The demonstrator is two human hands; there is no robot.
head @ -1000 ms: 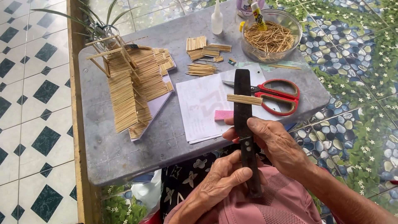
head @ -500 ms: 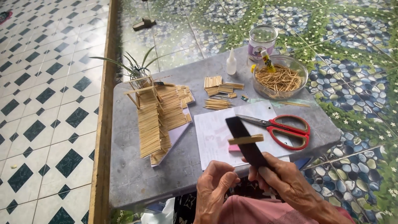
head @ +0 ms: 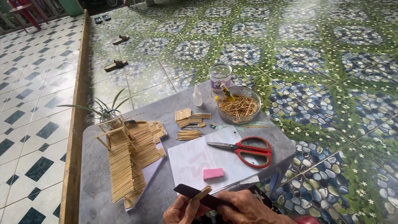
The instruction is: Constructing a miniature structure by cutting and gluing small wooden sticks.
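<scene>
- At bottom edge of view, below the white paper sheet [head: 207,159]: left hand [head: 182,210] pinching a small flat wooden stick [head: 200,193] against a dark flat file [head: 203,198]; right hand [head: 248,209] closed around the file's near end.
- Step in hand, judged: rubbing the stick's edge smooth on the file.
- Next move, judged: calls for steady pressure and short strokes, stick kept flat.
- Stick: pale, short, tilted, lying across the file's far end.
- On the sheet: pink eraser [head: 213,173]; red scissors [head: 246,149] at right edge.
- Left of the sheet: stick-built model [head: 128,155]. Beyond: glass bowl of sticks [head: 239,107].
</scene>
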